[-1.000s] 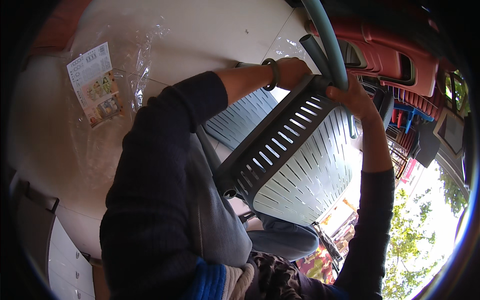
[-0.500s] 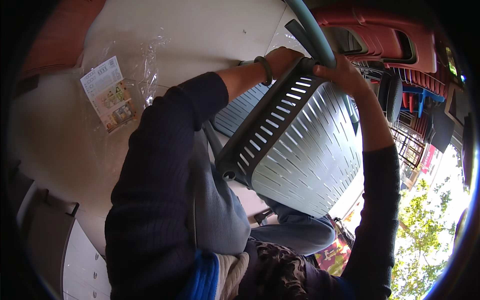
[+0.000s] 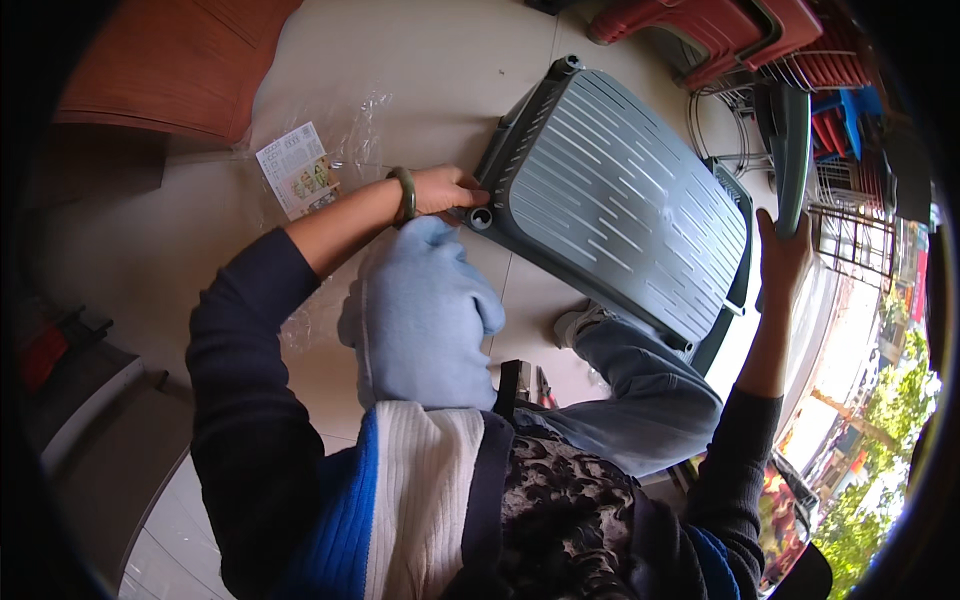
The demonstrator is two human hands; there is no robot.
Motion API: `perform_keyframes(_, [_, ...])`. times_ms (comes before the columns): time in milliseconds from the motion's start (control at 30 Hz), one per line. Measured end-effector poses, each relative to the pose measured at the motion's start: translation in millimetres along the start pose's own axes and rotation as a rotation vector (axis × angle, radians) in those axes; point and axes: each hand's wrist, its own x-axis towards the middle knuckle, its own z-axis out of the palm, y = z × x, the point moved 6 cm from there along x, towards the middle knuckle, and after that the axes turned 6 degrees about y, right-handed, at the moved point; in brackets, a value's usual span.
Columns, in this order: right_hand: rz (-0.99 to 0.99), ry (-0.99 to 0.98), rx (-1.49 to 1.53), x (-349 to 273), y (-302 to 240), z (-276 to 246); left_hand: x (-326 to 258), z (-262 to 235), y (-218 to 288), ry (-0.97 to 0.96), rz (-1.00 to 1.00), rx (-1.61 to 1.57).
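A grey plastic shelf [image 3: 630, 190] with rows of narrow slots lies tilted before my knees, its slotted face toward me and round sockets at its corners. My left hand [image 3: 450, 192], with a green bangle at the wrist, grips the shelf's near left corner beside a socket. My right hand [image 3: 785, 250] is closed round the lower part of a grey-green curved handle bar [image 3: 793, 160], to the right of the shelf. Another grey part [image 3: 735, 200] shows behind the shelf's right edge; most of it is hidden.
A printed leaflet [image 3: 298, 170] and clear plastic wrap [image 3: 355, 130] lie on the tiled floor at left. A brown-red piece of furniture [image 3: 180, 65] stands far left. Red stacked chairs [image 3: 700, 35] and wire racks [image 3: 850, 240] line the right. Pliers [image 3: 545, 388] lie between my legs.
The shelf has swung from a steep tilt to lie flatter, farther right. My left hand has moved from its top end to the near corner; my right hand has moved right and down with the bar.
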Motion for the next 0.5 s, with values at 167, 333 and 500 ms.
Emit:
perform_keyframes(167, [0.42,-0.145,0.393,-129,93,-8,-21,19,12,0.108,-0.513,-0.173])
perform_keyframes(333, [0.513,-0.136,0.206,-163,92,3,-36,40,9,0.149,-0.252,-0.41])
perform_keyframes(500, [0.602,-0.075,0.284,-164,115,20,-40,46,6,0.374,-0.159,-0.362])
